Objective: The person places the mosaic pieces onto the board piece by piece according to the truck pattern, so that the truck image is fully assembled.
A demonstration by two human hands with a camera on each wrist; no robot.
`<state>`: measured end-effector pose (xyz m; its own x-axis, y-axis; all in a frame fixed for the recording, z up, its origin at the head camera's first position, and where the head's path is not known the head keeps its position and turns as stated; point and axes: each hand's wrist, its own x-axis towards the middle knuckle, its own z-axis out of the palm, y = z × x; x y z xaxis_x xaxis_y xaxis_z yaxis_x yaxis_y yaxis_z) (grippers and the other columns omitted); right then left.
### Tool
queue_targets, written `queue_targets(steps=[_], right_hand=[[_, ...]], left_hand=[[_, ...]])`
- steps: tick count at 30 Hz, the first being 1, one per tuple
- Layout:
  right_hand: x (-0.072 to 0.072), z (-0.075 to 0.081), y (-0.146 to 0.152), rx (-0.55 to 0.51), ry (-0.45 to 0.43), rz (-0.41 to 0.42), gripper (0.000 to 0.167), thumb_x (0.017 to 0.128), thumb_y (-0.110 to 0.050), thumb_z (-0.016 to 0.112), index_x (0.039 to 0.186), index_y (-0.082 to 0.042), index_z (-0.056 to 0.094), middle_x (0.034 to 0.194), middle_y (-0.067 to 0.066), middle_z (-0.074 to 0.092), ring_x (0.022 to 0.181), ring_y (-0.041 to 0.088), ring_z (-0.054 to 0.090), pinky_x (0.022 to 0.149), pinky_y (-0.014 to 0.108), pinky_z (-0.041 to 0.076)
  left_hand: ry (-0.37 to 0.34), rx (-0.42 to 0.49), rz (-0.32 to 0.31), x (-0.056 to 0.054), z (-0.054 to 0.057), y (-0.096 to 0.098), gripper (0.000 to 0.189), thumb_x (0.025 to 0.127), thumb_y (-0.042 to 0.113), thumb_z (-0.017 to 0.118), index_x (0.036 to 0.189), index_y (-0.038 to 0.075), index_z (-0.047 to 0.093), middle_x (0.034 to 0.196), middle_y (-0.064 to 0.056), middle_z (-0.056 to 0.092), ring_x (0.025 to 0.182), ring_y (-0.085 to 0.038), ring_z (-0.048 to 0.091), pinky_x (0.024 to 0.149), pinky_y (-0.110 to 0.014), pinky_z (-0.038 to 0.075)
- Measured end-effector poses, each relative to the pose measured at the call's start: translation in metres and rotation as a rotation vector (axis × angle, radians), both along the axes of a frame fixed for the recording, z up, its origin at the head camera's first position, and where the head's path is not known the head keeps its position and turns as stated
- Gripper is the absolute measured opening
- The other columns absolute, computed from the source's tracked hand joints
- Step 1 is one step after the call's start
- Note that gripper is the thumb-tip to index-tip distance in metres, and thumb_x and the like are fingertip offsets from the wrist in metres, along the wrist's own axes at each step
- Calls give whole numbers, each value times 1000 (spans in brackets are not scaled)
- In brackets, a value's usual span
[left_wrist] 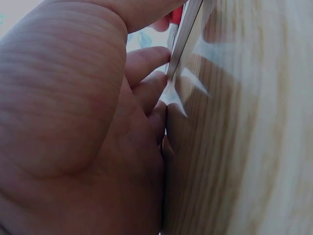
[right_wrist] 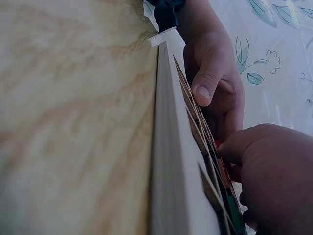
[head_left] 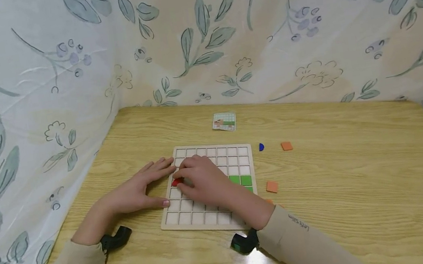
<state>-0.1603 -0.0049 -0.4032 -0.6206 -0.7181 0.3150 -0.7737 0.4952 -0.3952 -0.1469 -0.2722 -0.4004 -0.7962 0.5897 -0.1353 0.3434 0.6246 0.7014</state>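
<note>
A wooden grid board (head_left: 172, 219) with square cells lies on the table. Over its left side, my right hand (head_left: 206, 182) pinches a small red piece (head_left: 176, 182) at a cell near the left edge; fingers hide part of its shape. Several green square tiles (head_left: 246, 180) sit in cells on the board's right side. My left hand (head_left: 138, 189) rests against the board's left edge, thumb and fingers extended, as the left wrist view also shows with the fingers (left_wrist: 149, 90) along the board's side. Both hands' work is seen edge-on in the right wrist view, with the red piece mostly covered.
Right of the board lie a blue half-round piece (head_left: 261, 146), an orange square tile (head_left: 286, 146) and another orange tile (head_left: 272, 186). More orange shows partly behind my right forearm. A picture card (head_left: 224, 121) lies behind the board. Patterned cloth (head_left: 198, 39) hangs around the table.
</note>
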Motion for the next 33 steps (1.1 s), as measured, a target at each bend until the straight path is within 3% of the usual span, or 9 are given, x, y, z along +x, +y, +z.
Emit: queue_targets(steps=[5,16,25,33], right_hand=[[0,-2,1,28,-6,-15,19,104,-26,76,120,-19,83,117,-4,75,114,18,65,103,40,51],[2,-2,2,-1,-14,-17,17,103,-23,76,118,-18,84,115,-4,75,110,18,65,102,41,51],[23,4,14,7,48,-9,18,106,-23,70,115,-22,85,112,-7,73,104,17,63,93,39,50],[40,5,27,20,96,-1,21,106,-25,70,120,-18,83,118,-4,72,122,20,62,103,42,47]], left_hand=[[-9,-4,1,0,2,1,93,93,47,88,171,25,42,182,3,18,167,-43,2,127,-74,8],[-8,0,-1,0,1,1,93,93,48,88,170,24,43,182,4,19,167,-44,1,128,-74,7],[-9,-7,0,1,0,0,93,93,48,87,171,25,41,182,5,19,167,-44,1,128,-73,7],[-7,-3,4,1,0,0,94,92,49,88,171,26,42,182,5,20,167,-44,2,128,-73,7]])
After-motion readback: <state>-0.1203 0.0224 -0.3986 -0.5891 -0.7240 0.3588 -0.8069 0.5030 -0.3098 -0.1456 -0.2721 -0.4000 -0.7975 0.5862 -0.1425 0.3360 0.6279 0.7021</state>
